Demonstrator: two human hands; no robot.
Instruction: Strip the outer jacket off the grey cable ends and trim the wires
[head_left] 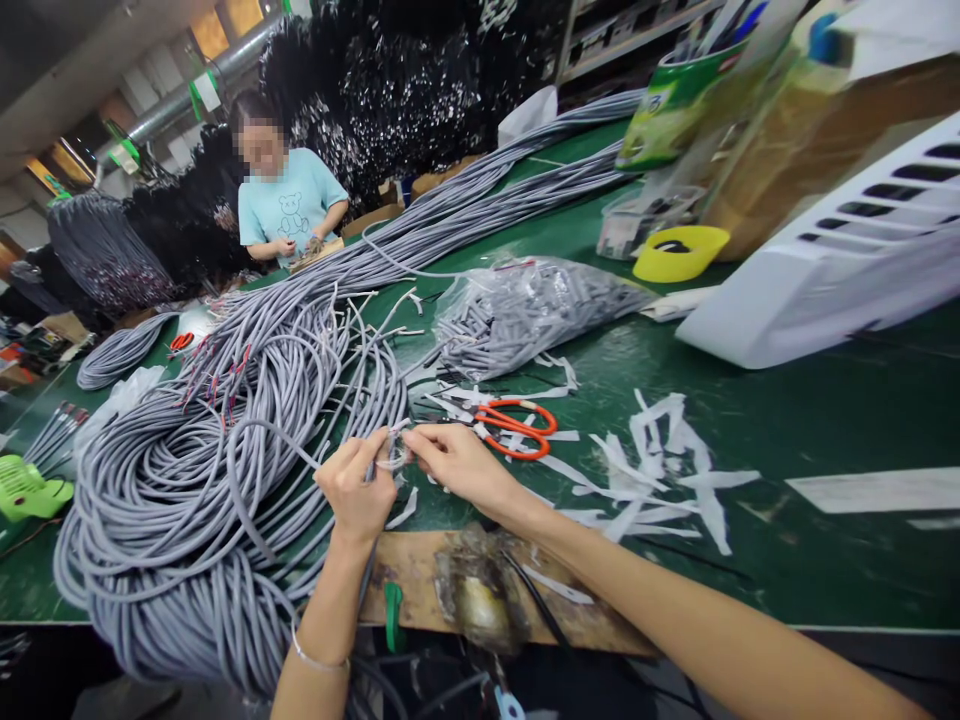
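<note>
Closed around the end of a grey cable [274,430] is my left hand [356,485]. Thin pale wire ends [397,430] stick out between its fingertips. My right hand [454,460] pinches those wire ends from the other side, so the two hands nearly meet; the exact grip is partly hidden by the fingers. Just beyond the right hand lie scissors [517,425] with orange handles. A large coil of grey cables [157,470] fills the table left of my left hand.
A clear bag of short grey pieces [540,310] lies behind the scissors. White strips [664,460] are scattered on the green table [840,420]. A wooden board [405,570] sits at the front edge. A person [292,200] works across the table. A white slotted casing [840,250] stands right.
</note>
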